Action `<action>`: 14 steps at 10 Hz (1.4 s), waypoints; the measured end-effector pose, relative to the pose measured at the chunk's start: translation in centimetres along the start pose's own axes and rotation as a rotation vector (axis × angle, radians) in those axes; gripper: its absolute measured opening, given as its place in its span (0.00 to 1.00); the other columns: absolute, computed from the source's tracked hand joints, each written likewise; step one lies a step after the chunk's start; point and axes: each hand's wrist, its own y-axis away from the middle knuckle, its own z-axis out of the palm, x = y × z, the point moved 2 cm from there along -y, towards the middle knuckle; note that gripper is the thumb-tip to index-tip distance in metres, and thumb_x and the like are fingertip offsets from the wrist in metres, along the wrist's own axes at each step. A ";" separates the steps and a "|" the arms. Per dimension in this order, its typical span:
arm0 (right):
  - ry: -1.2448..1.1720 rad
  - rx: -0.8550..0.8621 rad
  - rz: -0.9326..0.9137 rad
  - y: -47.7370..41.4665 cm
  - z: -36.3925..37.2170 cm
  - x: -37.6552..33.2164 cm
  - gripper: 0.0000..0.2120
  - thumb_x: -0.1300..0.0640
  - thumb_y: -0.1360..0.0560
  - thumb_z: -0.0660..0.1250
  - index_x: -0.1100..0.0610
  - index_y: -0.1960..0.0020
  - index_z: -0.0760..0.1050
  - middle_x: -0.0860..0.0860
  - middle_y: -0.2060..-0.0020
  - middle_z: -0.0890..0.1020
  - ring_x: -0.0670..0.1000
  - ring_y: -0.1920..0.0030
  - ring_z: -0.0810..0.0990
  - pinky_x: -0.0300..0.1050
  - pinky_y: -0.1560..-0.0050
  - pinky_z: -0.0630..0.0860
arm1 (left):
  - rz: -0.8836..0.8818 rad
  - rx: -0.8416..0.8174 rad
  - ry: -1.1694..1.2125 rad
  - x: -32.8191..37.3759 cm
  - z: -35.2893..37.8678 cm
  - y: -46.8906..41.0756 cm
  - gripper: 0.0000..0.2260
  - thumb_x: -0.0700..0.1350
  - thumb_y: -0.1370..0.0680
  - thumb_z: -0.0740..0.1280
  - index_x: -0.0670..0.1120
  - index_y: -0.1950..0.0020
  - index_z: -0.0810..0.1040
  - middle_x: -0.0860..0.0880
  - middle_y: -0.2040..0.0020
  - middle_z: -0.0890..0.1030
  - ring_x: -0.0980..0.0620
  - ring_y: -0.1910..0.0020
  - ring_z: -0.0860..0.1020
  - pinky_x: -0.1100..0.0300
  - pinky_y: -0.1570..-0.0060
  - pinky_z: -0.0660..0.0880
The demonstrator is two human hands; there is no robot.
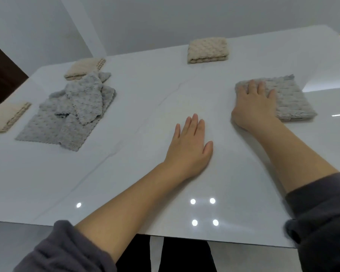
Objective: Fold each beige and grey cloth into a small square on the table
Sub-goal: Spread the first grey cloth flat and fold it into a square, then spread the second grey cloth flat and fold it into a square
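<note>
So the right hand (pixel 256 107) lay flat on the folded grey cloth (pixel 283 99) at the right of the desk (pixel 145 173), fingers (pixel 251 86) spread, pinching nothing. The left hand (pixel 188 146) rested palm-down on bare desk, fingers close together. A folded beige cloth (pixel 208 50) sat at the far side. The loose grey cloths (pixel 67 112) on the left looked soft, light and floppy, so I'd grab them by two corners.

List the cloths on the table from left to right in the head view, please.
Beige cloth at the left edge → loose grey cloths → folded beige cloth at the far side → folded grey cloth under the right hand.
</note>
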 end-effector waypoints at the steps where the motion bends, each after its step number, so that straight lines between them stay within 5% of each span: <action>1: -0.014 0.006 0.042 -1.1 0.1 2.1 0.30 0.59 0.22 0.52 0.59 0.21 0.49 0.59 0.21 0.49 0.61 0.22 0.45 0.64 0.25 0.45 | 0.010 0.007 0.000 1.4 0.4 -0.9 0.28 0.51 0.17 0.49 0.43 0.20 0.44 0.46 0.20 0.42 0.51 0.22 0.40 0.51 0.24 0.37; 5: -0.049 -0.045 0.191 -4.6 -0.2 12.3 0.29 0.60 0.21 0.51 0.55 0.21 0.51 0.56 0.21 0.49 0.59 0.22 0.44 0.69 0.27 0.41 | 0.067 0.002 -0.042 5.5 1.8 -3.7 0.28 0.52 0.17 0.48 0.44 0.20 0.43 0.49 0.20 0.41 0.54 0.22 0.38 0.53 0.24 0.35; 7: -0.074 -0.094 0.187 -5.3 0.3 12.8 0.30 0.51 0.20 0.47 0.53 0.20 0.44 0.56 0.21 0.43 0.60 0.22 0.40 0.70 0.28 0.38 | 0.062 0.015 -0.059 5.5 2.0 -3.7 0.28 0.52 0.17 0.48 0.45 0.20 0.43 0.49 0.20 0.40 0.54 0.22 0.37 0.54 0.25 0.35; 9: -0.092 -0.070 0.206 -5.7 0.4 13.8 0.30 0.59 0.21 0.48 0.54 0.20 0.46 0.53 0.21 0.45 0.58 0.22 0.42 0.71 0.28 0.40 | 0.066 0.026 -0.051 5.4 2.0 -3.6 0.28 0.52 0.17 0.48 0.45 0.20 0.43 0.49 0.20 0.40 0.55 0.22 0.37 0.54 0.25 0.34; 11: -0.057 -0.022 0.219 -5.2 0.2 13.0 0.29 0.57 0.20 0.48 0.54 0.20 0.46 0.54 0.21 0.44 0.59 0.22 0.40 0.71 0.28 0.40 | 0.068 0.031 -0.049 5.5 1.9 -3.6 0.28 0.52 0.17 0.49 0.44 0.20 0.43 0.48 0.20 0.41 0.53 0.22 0.38 0.53 0.25 0.35; 14: -0.061 0.031 -0.089 -2.5 0.2 4.7 0.28 0.53 0.19 0.48 0.56 0.21 0.48 0.54 0.21 0.46 0.56 0.21 0.43 0.66 0.25 0.42 | 0.081 0.087 0.051 1.7 -0.1 -1.8 0.29 0.52 0.18 0.52 0.45 0.20 0.44 0.50 0.20 0.40 0.55 0.22 0.37 0.53 0.24 0.35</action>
